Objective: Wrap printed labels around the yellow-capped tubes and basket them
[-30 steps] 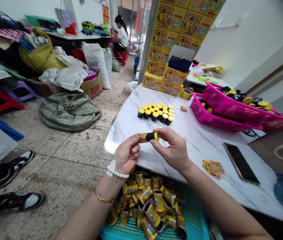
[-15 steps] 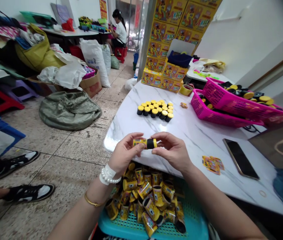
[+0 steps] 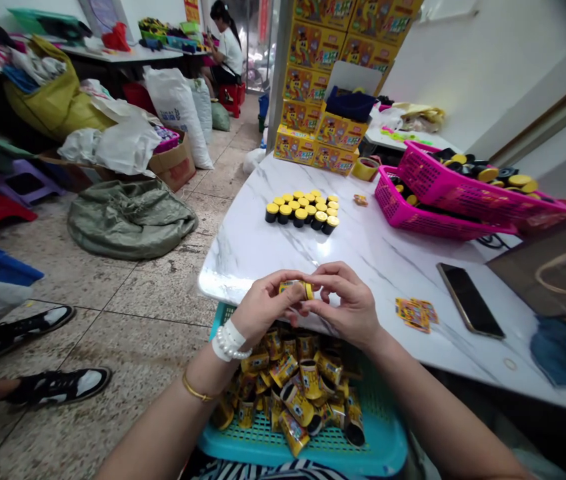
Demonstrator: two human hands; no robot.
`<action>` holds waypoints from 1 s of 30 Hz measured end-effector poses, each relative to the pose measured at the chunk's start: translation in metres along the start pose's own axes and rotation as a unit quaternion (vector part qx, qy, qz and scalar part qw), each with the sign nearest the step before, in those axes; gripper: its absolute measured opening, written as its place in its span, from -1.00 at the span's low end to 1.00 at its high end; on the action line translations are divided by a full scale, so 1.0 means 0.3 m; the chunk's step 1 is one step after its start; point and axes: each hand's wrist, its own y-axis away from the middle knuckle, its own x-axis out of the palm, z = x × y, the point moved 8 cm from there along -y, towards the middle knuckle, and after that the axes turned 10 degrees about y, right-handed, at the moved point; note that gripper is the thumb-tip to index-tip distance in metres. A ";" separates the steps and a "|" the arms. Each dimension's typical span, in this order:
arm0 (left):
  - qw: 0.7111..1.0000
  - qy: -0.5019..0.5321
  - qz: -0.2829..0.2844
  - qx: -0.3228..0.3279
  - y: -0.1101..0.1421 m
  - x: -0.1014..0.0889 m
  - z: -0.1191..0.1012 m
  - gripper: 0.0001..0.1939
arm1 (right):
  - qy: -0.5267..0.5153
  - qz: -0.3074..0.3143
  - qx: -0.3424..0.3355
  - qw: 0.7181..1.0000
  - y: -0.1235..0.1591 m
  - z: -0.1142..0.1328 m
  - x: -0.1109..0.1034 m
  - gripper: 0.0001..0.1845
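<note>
Both my hands meet at the near edge of a white marble table, pinching one small black tube with a yellow cap and a yellow printed wrapper. My left hand grips its wrapped end and my right hand closes on the capped end. Below my hands a teal basket holds several loose yellow wrappers. Farther out on the table stands a cluster of several black tubes with yellow caps.
Two pink baskets of black and yellow parts sit at the right. A phone, a few stickers and a brown bag lie nearby. Yellow cartons are stacked behind. Another person's shoes are at left; someone sits far back.
My hands have drawn closer together and toward me, and the tube is now mostly covered by my fingers. The view has tilted down a little.
</note>
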 end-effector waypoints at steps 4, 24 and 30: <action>0.999 -0.003 -0.027 -0.045 0.017 -0.030 0.007 -0.52 | 0.001 0.017 0.019 1.000 0.013 -0.022 -0.004 -0.62; 0.987 -0.159 0.026 0.015 0.020 0.033 0.043 -0.68 | -0.382 0.117 0.361 0.843 0.150 -0.156 0.082 -0.60; 0.992 -0.020 0.022 -0.119 0.052 0.062 0.150 -0.59 | -0.362 0.147 0.292 0.873 0.183 -0.113 0.026 -0.70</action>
